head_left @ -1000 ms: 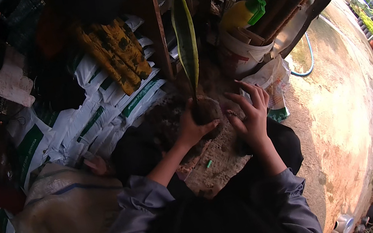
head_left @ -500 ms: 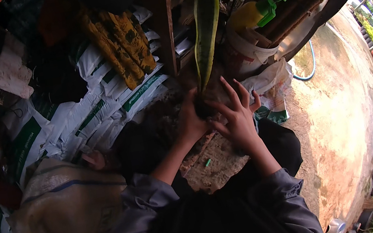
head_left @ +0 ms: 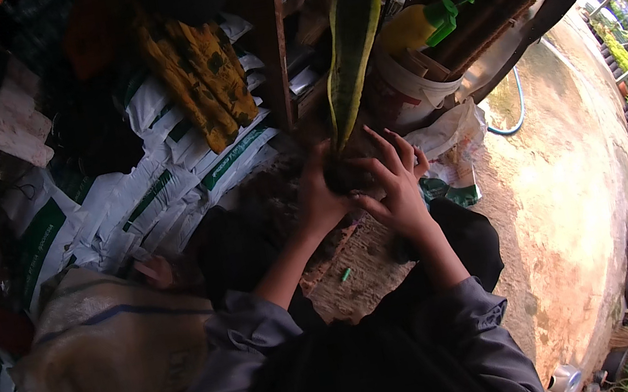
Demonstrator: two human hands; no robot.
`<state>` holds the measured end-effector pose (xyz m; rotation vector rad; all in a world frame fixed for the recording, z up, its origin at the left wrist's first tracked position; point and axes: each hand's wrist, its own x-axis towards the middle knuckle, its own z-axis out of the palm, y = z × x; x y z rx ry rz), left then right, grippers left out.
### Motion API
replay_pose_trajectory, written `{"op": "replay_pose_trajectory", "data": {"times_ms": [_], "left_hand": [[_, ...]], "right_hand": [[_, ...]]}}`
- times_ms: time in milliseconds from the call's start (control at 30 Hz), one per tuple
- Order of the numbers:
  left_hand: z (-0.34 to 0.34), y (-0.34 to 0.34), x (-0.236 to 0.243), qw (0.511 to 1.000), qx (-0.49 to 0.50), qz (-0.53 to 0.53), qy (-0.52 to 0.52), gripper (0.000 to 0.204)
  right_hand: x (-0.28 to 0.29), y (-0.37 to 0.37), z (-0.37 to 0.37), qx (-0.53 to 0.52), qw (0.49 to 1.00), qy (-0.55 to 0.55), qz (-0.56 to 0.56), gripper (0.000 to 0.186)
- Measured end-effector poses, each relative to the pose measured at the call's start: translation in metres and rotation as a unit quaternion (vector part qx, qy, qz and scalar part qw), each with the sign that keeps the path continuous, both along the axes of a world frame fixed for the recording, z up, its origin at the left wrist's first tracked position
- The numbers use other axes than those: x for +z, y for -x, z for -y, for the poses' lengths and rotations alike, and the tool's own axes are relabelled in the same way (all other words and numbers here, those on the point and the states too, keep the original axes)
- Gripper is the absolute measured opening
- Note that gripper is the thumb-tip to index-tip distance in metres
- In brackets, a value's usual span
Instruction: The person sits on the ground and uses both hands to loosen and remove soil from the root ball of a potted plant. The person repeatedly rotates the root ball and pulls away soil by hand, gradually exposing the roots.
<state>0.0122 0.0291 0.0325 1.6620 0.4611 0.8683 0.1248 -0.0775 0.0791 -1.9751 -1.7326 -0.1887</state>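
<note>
A tall snake plant leaf (head_left: 350,38), green with yellow edges, rises between my hands from a dark base. Whether that base is a small pot or a clump of soil I cannot tell in the shade. My left hand (head_left: 320,199) is closed round the left side of the base, near the foot of the leaf. My right hand (head_left: 398,194) curves against the other side, thumb and forefinger on the base, the remaining fingers raised and bent. Below my hands, a small green piece (head_left: 346,274) lies on the rough brown ground (head_left: 371,278).
White and green plastic sacks (head_left: 162,193) are heaped at left, with a woven sack (head_left: 96,343) nearer me. A white bucket (head_left: 410,95) holding a yellow sprayer (head_left: 402,29) stands beyond my right hand. A wooden post (head_left: 277,43) stands ahead; sunlit concrete (head_left: 570,218) lies right.
The fingers of my right hand have drawn slightly closer together round the base. The leaf leans a little more to the right. My left hand keeps its hold.
</note>
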Motion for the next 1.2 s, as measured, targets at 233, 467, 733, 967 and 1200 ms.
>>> {"op": "replay_pose_trajectory", "data": {"times_ms": [233, 467, 733, 967, 1200], "left_hand": [[-0.003, 0.003, -0.001, 1.0, -0.002, -0.01, 0.008, 0.073], [-0.003, 0.004, 0.004, 0.999, 0.022, -0.007, -0.041, 0.071], [0.0, 0.011, 0.007, 0.999, 0.0, -0.007, -0.033, 0.068], [0.003, 0.01, 0.006, 1.0, -0.012, 0.005, -0.017, 0.063], [-0.005, 0.02, 0.0, 0.999, -0.018, 0.0, 0.049, 0.07]], "right_hand": [[-0.005, -0.001, 0.005, -0.025, 0.996, -0.047, -0.068, 0.053], [0.0, -0.007, 0.011, -0.037, 0.99, -0.066, -0.118, 0.049], [0.005, -0.004, 0.011, -0.029, 0.996, -0.048, -0.075, 0.044], [-0.01, 0.002, 0.004, -0.025, 0.996, -0.012, -0.081, 0.046], [0.007, -0.012, 0.019, 0.023, 0.999, -0.037, -0.022, 0.041]]}}
